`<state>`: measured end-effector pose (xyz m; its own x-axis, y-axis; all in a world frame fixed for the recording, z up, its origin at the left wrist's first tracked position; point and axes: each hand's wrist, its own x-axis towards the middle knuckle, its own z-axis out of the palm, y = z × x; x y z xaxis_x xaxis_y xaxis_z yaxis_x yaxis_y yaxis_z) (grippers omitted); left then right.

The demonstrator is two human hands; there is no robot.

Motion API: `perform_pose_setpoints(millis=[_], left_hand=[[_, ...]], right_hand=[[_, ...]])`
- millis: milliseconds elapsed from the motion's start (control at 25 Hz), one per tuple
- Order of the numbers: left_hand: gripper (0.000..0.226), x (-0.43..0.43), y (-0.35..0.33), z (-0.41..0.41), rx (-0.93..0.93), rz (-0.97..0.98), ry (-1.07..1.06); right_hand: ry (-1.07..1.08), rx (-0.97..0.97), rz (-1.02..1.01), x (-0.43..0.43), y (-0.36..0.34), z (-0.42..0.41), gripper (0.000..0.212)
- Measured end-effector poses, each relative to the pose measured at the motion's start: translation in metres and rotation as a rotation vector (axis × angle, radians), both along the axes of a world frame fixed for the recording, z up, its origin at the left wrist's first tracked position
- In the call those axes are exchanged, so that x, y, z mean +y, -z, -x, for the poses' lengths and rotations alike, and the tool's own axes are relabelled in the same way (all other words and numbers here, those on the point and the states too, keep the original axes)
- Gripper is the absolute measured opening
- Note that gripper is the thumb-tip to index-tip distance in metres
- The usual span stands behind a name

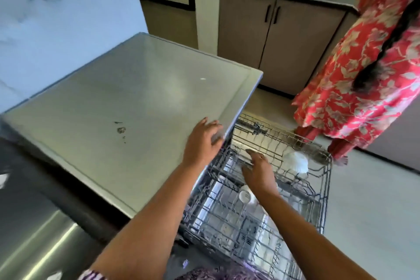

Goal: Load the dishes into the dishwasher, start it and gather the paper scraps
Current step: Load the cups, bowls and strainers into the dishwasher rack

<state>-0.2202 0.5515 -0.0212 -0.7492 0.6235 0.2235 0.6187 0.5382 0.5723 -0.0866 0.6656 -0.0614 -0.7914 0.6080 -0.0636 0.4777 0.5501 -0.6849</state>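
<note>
Left hand [203, 141]: released, fingers flat on the dishwasher top [127, 102] at its 4 o'clock corner; we judge it steadies us as we lean in.
Right hand [259, 171]: fingers straight across the rack [327, 188] wires, seemingly grasping nothing, though blur hides the tips; likely placed to slide it.
Rack: pulled out at 5 o'clock of the view, so dishes can go in.
Count: one white bowl [295, 161] at 3 o'clock of the right hand, one cup [245, 195] at 6 o'clock; two dishes loaded.
</note>
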Motion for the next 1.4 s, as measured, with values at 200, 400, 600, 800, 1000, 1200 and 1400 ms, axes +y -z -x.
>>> perform_pose_setpoints(millis=[200,400,600,800,1000,1200,1400], left_hand=[[0.026,-0.107,-0.026,-0.002,0.032,-0.118,-0.232],[0.025,-0.236,-0.060,-0.010,-0.001,-0.159,-0.578],[0.020,-0.365,-0.064,-0.031,-0.086,-0.309,-0.958],[0.020,-0.462,-0.064,-0.061,-0.128,-0.469,-1.189],[0.022,-0.539,-0.068,-0.094,-0.107,-0.609,-1.369],[0.028,-0.601,-0.067,-0.112,-0.094,-0.713,-1.550],[0.038,-0.615,-0.065,-0.092,-0.144,-0.826,-1.405]], right_hand=[[-0.086,0.322,-0.052,-0.068,-0.057,0.039,0.035],[-0.308,0.410,-0.045,-0.163,-0.081,0.072,0.028],[-0.522,0.416,-0.016,-0.257,-0.089,0.082,0.025],[-0.727,0.302,0.014,-0.342,-0.084,0.081,0.025],[-0.898,0.268,0.033,-0.411,-0.076,0.079,0.026],[-1.040,0.238,0.033,-0.469,-0.079,0.087,0.025],[-1.045,0.281,0.016,-0.504,-0.096,0.118,0.027]])
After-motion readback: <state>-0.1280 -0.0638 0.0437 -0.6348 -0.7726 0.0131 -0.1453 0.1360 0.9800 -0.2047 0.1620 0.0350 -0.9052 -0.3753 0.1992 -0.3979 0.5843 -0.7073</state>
